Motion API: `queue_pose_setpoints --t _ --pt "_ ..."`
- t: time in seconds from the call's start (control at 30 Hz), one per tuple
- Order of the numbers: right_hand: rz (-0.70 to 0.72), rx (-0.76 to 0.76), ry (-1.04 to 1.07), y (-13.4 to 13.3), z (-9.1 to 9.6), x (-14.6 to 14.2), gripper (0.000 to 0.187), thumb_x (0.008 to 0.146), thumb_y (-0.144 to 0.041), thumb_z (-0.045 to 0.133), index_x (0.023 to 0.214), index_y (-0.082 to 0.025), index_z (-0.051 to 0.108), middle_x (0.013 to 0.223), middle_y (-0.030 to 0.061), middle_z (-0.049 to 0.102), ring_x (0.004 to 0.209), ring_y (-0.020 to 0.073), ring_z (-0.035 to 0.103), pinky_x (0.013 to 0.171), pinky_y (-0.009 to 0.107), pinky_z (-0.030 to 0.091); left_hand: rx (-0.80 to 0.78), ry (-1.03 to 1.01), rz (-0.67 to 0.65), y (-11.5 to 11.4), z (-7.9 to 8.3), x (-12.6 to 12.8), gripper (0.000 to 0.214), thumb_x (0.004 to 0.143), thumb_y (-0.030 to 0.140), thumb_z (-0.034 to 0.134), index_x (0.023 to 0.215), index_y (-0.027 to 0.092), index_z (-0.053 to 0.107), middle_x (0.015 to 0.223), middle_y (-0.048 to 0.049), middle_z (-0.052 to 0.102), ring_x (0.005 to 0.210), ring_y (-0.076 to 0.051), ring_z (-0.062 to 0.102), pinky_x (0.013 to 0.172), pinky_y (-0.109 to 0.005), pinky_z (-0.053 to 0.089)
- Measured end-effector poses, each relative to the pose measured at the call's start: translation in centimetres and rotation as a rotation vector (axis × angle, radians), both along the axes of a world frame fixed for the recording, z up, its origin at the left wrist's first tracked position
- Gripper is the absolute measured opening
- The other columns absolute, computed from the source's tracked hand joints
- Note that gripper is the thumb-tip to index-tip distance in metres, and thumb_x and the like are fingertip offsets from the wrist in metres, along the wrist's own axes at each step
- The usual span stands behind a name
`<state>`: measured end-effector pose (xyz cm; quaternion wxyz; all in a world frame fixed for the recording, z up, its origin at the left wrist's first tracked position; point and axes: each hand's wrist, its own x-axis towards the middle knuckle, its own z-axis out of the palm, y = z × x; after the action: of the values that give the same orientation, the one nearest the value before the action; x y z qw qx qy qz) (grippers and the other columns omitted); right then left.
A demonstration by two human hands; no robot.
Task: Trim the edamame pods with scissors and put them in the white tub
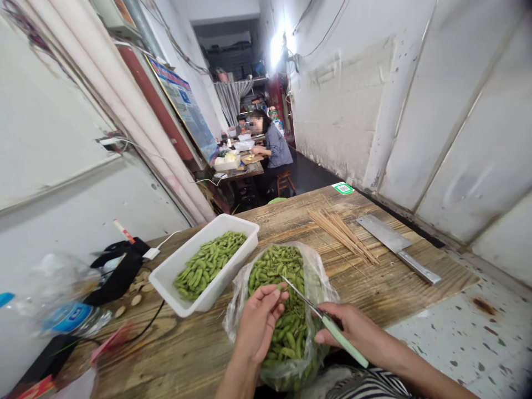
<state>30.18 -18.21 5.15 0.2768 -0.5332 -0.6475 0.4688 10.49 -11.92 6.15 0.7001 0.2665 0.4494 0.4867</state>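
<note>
My left hand pinches a green soybean pod between thumb and fingertips; only a bit of it shows. In my right hand are scissors with pale green handles, their metal blades pointing up and left toward the pinched pod. Both hands are over a clear plastic bag filled with soybean pods, which sits at the table's near edge. Left of the bag stands a white plastic tub with more pods heaped inside.
On the wooden table, thin wooden skewers and a cleaver lie to the right. A water bottle, a black bag and cables are at left. Farther back, a person sits at another table; another person is behind.
</note>
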Motion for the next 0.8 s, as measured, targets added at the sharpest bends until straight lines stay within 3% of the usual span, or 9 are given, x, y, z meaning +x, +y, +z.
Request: queue_pose_setpoints --t 0.1,0.33,0.5,0.8 --pt "0.013 0.009 0.003 0.0 0.2 0.1 0.038 0.077 -0.05 0.064 0.092 -0.015 0.064 0.07 -0.0038 0.051 0.063 0.0123 0.042 0.057 0.019 0.035 0.065 0.035 0.014 0.3 0.0 -0.3 0.029 0.056 0.022 0.082 0.072 0.014 0.06 0.085 -0.0067 0.072 0.063 -0.009 0.062 0.055 -0.018 0.047" --pt "0.039 0.035 -0.045 0.0 1.1 0.3 0.036 0.076 -0.049 0.066 0.088 -0.015 0.064 0.069 -0.0041 0.052 0.063 0.0125 0.044 0.056 0.018 0.034 0.255 0.402 -0.07 0.4 -0.5 -0.8 0.032 0.064 0.035 0.075 0.085 0.012 0.069 0.056 0.0005 0.065 0.05 -0.01 0.055 0.049 -0.02 0.041" --pt "0.075 -0.002 -0.088 0.1 1.8 0.2 0.038 0.069 -0.047 0.073 0.092 -0.018 0.065 0.074 -0.004 0.058 0.064 0.0128 0.047 0.058 0.017 0.035 0.258 0.444 -0.151 0.1 -0.1 -1.1 0.027 0.064 0.038 0.073 0.076 0.014 0.07 0.052 0.0022 0.062 0.046 -0.009 0.05 0.047 -0.019 0.038" --pt "0.082 0.006 -0.052 0.0 1.9 -0.2 0.029 0.074 -0.043 0.069 0.087 -0.017 0.065 0.072 -0.0052 0.057 0.066 0.0127 0.048 0.058 0.016 0.034 0.259 0.45 -0.29 -0.6 0.8 -0.4 0.03 0.067 0.041 0.07 0.057 0.014 0.063 0.045 0.0012 0.057 0.039 -0.009 0.049 0.042 -0.019 0.037"
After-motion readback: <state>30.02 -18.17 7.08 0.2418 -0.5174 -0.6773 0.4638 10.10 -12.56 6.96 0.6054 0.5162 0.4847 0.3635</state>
